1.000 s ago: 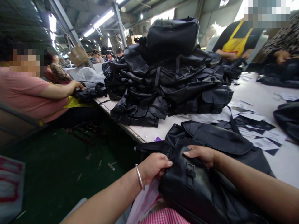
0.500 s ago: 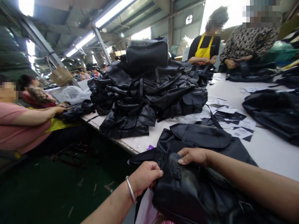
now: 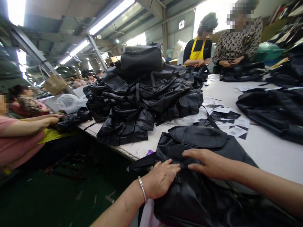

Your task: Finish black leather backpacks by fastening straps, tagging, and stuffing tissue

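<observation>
A black leather-look backpack (image 3: 189, 201) lies at the table's near edge, its flap (image 3: 199, 137) toward the far side. My left hand (image 3: 163, 178), with a silver bangle at the wrist, rests flat on the bag's pocket, fingers stretched out and partly over a buckle (image 3: 177, 183). Just to the right, my right hand (image 3: 205, 162) is over the same pocket, thumb and fingers apart with nothing between them. A black strap (image 3: 142, 162) sticks out at the bag's left side.
Black bags form a big pile (image 3: 142, 91) on the white table (image 3: 265, 151). Paper tags (image 3: 232, 121) and another black bag (image 3: 274, 110) lie to the right. Two people stand across the table; a person in pink (image 3: 19, 138) sits at the left. A purple scrap (image 3: 149, 153) lies near the edge.
My left hand has let go of the pocket's left edge, opened and moved right onto its front. My right thumb and fingers have spread and lifted off their grip. The view has shifted slightly right.
</observation>
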A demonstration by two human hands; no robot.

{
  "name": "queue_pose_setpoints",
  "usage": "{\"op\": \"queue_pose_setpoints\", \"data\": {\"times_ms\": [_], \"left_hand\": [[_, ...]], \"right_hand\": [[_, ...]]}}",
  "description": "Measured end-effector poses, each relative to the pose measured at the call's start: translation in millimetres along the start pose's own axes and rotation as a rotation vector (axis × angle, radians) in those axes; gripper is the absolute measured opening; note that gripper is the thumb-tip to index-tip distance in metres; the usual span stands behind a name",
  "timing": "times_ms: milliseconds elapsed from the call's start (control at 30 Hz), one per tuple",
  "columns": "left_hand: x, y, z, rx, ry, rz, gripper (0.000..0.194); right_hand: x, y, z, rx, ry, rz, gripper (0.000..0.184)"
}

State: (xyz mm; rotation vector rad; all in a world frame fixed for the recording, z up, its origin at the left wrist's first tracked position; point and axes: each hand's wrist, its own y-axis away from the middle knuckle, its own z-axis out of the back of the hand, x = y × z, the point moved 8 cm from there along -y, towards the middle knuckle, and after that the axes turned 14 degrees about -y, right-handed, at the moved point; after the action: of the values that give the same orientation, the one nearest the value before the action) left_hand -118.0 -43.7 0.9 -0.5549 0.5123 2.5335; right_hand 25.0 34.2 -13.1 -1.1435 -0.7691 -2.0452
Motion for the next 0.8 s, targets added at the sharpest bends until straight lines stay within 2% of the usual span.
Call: {"op": "queue_pose_setpoints", "data": {"times_ms": [67, 133, 233, 300, 400, 500, 567, 600, 633, 700, 733, 800], "left_hand": [[5.5, -2.5, -7.1, 0.060, -0.034, 0.019, 0.057], [9.0, -2.8, -5.0, 0.033, -0.079, 0.042, 0.060], [4.0, 5.9, 9.4, -0.108, -0.089, 0.030, 0.059], [-6.9, 16.3, 12.6, -0.137, -0.041, -0.037, 0.056], [-14.4, 29.8, 2.0, -0.102, 0.002, -0.030, 0.066], [-0.9, 39.0, -17.7, -0.139, 0.027, 0.144, 0.081], [16.3, 47.3, -30.3, -0.241, 0.085, 0.281, 0.084], [26.7, 53.3, -34.6, -0.324, 0.126, 0.352, 0.083], [38.1, 60.6, -38.5, -0.415, 0.175, 0.427, 0.081], [61.0, 74.0, -49.3, -0.537, 0.297, 0.575, 0.072], [71.1, 77.8, -56.3, -0.550, 0.366, 0.638, 0.068], [85.2, 76.2, -68.3, -0.511, 0.494, 0.709, 0.067]], "right_hand": [[12.4, 28.5, -22.0, 0.254, 0.033, -0.001, 0.067], [15.4, 52.2, -34.5, 0.367, 0.015, -0.081, 0.080], [17.1, 68.7, -30.9, 0.308, 0.032, -0.175, 0.083], [25.6, 73.4, -26.0, 0.291, 0.017, -0.145, 0.079], [37.5, 81.4, -29.1, 0.371, -0.067, -0.079, 0.072], [25.7, 86.8, -36.8, 0.342, -0.135, -0.111, 0.069], [4.2, 87.6, -38.1, 0.224, -0.134, -0.131, 0.065], [-9.9, 88.0, -34.3, 0.125, -0.111, -0.135, 0.062], [-25.7, 89.5, -25.1, -0.017, -0.065, -0.137, 0.059], [-59.0, 101.5, 6.1, -0.383, 0.090, -0.143, 0.060], [-75.1, 112.8, 23.5, -0.570, 0.199, -0.150, 0.063], [-110.4, 136.3, 49.9, -0.821, 0.381, -0.207, 0.078]]}}
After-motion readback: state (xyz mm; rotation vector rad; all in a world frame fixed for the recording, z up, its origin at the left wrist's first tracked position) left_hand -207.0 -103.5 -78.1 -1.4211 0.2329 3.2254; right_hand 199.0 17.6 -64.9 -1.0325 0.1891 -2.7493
